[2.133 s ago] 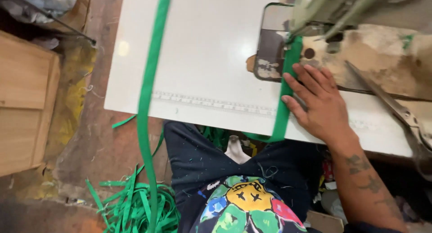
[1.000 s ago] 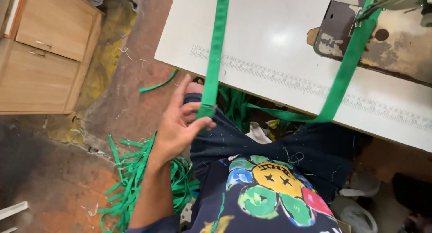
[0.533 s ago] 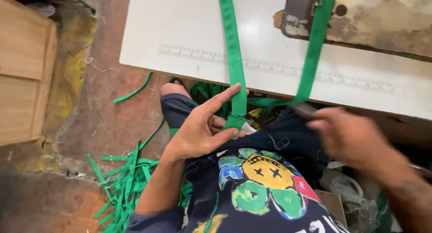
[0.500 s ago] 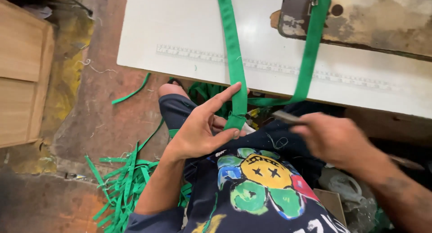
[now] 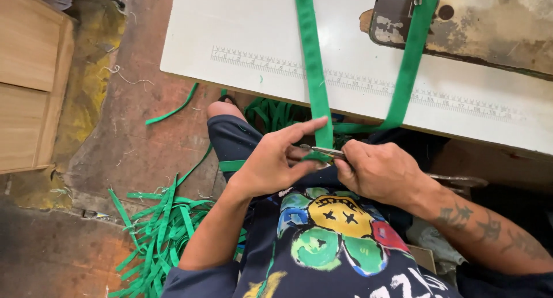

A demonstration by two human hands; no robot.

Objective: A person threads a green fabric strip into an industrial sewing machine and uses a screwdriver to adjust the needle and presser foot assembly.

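Pinching the lower end of a flat green fabric strap [image 5: 314, 73] between thumb and fingers [image 5: 299, 127] of the left hand [image 5: 271, 162], index finger stretched out straight above the pinch. Fingers of the right hand [image 5: 377, 171] curled shut around small metal scissors [image 5: 325, 151], blades laid against the strap end just beside the left thumb. Both hands held close together over the lap, below the front edge of the white table [image 5: 242, 27]. Strap running from the pinch straight up across the table top and out of view at the upper edge. Second length of the same green strap [image 5: 410, 62] slanting down from the worn metal sewing machine bed [image 5: 489, 21] at upper right, folding at the table edge and leading back toward the hands. Printed ruler scale [image 5: 259, 59] along the front of the table, crossed by both lengths. Dark shorts and a dark shirt with a colourful print [image 5: 331, 234] beneath the hands. Heap of cut green strap pieces [image 5: 161, 229] on the brown floor at lower left; pale wooden cabinet [image 5: 29, 79] at far left.
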